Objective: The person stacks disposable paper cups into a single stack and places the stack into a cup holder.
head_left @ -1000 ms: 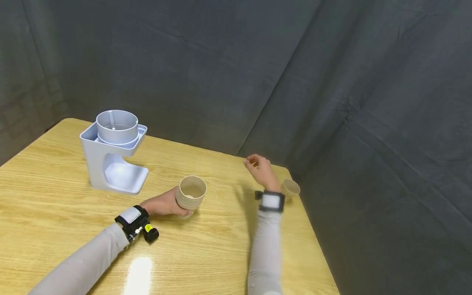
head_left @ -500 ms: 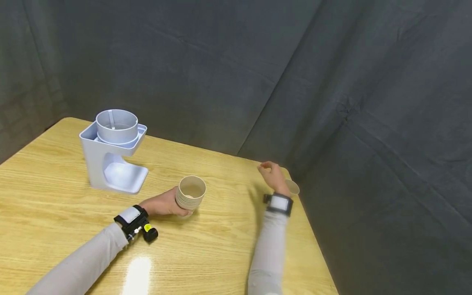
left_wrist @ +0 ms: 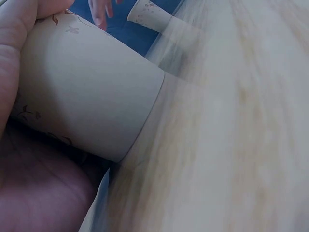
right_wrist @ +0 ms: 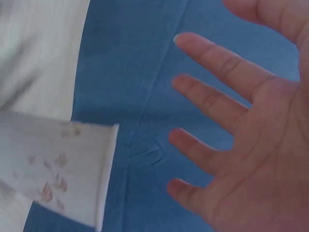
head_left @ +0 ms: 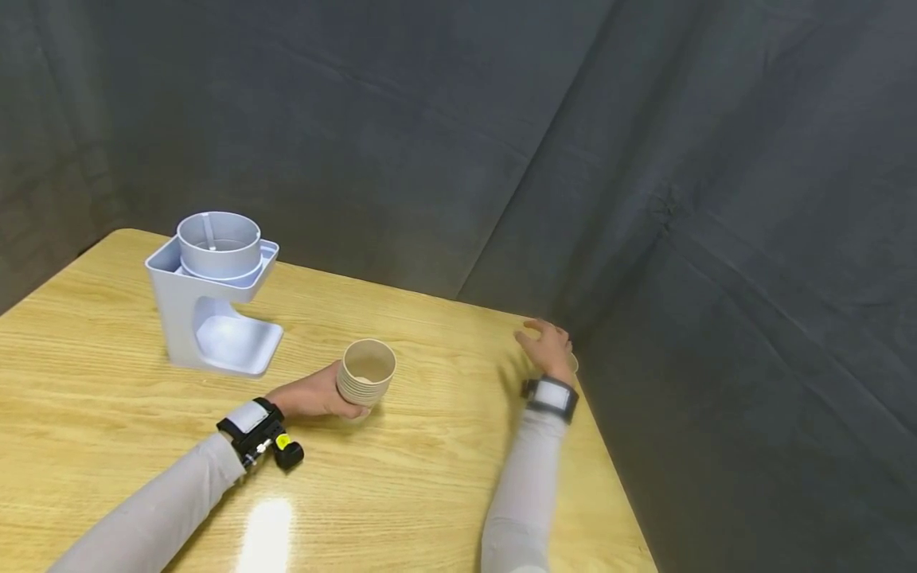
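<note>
My left hand (head_left: 311,395) grips a stack of beige paper cups (head_left: 361,388), mouth up, over the middle of the wooden table. In the left wrist view, the lowest paper cup (left_wrist: 96,87) shows a pale wall with a floral print, and fingers (left_wrist: 9,58) curl round its upper part. Near the table's far right corner is my right hand (head_left: 548,350), fingers spread and holding nothing. A single floral paper cup (right_wrist: 58,164) stands just beyond it, a gap apart from the fingertips in the right wrist view. In the head view that paper cup (head_left: 574,363) is mostly hidden behind the hand.
A pale plastic stand (head_left: 179,318) with a round open container (head_left: 220,256) on top and a flat base tray (head_left: 247,346) stands at the left rear of the table (head_left: 430,461). Dark curtains (head_left: 358,143) hang behind the table and along its right edge.
My right hand has moved right, to the single cup, and its fingers have spread from a loose curl. The left hand keeps its hold on the stack. The head view has shifted slightly.
</note>
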A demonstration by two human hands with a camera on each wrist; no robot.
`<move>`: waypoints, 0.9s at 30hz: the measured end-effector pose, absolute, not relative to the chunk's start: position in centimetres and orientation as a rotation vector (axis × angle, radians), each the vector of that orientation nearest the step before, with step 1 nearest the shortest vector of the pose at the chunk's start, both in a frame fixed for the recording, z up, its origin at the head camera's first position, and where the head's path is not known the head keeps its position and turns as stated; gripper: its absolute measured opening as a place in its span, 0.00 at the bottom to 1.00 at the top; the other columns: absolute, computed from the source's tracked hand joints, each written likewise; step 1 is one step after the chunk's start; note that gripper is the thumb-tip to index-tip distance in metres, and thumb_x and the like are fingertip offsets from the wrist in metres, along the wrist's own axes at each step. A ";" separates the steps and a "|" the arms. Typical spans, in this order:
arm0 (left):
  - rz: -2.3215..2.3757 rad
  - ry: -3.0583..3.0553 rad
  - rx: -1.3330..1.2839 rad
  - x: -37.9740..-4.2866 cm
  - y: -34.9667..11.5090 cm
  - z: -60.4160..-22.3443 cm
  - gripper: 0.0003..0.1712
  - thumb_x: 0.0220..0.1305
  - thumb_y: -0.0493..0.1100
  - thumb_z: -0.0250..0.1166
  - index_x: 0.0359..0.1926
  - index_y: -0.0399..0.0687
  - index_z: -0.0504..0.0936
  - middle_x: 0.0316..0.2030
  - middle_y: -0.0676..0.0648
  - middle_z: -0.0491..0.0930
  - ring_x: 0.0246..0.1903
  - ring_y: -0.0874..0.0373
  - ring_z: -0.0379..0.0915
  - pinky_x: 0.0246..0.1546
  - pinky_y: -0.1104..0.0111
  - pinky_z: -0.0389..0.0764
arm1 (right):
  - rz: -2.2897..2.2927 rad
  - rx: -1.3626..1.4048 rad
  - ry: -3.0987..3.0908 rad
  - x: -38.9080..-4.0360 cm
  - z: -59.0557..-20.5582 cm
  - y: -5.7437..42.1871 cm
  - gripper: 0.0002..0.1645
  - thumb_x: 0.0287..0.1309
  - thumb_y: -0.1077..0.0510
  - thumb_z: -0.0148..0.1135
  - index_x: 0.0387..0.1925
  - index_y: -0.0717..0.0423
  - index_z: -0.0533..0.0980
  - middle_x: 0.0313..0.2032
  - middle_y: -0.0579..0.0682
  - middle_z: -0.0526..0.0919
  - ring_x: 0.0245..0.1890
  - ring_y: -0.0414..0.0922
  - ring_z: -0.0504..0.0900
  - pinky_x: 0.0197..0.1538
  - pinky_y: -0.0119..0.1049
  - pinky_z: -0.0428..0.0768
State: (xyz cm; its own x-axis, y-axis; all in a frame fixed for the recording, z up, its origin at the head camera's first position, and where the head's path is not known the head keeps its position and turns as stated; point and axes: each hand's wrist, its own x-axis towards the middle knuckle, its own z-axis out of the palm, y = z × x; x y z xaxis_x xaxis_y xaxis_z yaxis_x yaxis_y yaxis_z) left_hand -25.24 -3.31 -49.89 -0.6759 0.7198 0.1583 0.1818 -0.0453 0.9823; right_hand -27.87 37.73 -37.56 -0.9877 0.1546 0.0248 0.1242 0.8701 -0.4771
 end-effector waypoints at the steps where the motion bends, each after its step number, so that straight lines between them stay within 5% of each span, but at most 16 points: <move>1: 1.770 1.826 0.952 -25.2 -3.3 -49.9 0.49 0.54 0.34 0.75 0.72 0.38 0.58 0.60 0.37 0.72 0.58 0.47 0.70 0.63 0.54 0.68 | 0.743 -0.248 -2.976 -27.8 -37.7 38.0 0.35 0.68 0.41 0.56 0.69 0.56 0.71 0.78 0.60 0.55 0.76 0.69 0.42 0.71 0.74 0.34; 12: 1.789 1.813 0.937 -25.2 -3.3 -50.0 0.49 0.54 0.33 0.75 0.72 0.38 0.58 0.60 0.37 0.72 0.58 0.48 0.70 0.64 0.55 0.68 | 0.651 -0.419 -3.039 -28.4 -40.2 41.1 0.47 0.67 0.38 0.53 0.78 0.58 0.55 0.79 0.66 0.41 0.75 0.75 0.37 0.70 0.75 0.27; 20: 1.795 1.810 0.931 -25.2 -3.3 -49.9 0.49 0.53 0.34 0.75 0.72 0.38 0.58 0.60 0.37 0.72 0.58 0.48 0.70 0.64 0.55 0.68 | 0.626 -0.456 -3.090 -28.3 -40.9 41.4 0.45 0.69 0.40 0.53 0.76 0.62 0.57 0.79 0.66 0.42 0.75 0.75 0.38 0.70 0.76 0.31; 27: 1.784 1.823 0.933 -25.2 -3.3 -49.9 0.49 0.53 0.34 0.75 0.72 0.38 0.58 0.60 0.37 0.72 0.58 0.47 0.70 0.64 0.54 0.68 | 0.657 -0.459 -3.056 -28.2 -40.9 41.5 0.43 0.68 0.43 0.57 0.75 0.62 0.60 0.76 0.66 0.52 0.74 0.73 0.41 0.69 0.76 0.35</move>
State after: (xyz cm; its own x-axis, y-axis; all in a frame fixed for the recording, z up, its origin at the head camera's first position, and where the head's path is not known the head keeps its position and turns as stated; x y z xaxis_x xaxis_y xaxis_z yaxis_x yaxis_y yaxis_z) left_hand -25.23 -3.29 -49.93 -0.6852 0.7118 0.1544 0.1695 -0.0504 0.9842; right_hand -28.17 41.52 -40.90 -0.9576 0.2774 -0.0775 0.2847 0.8712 -0.4000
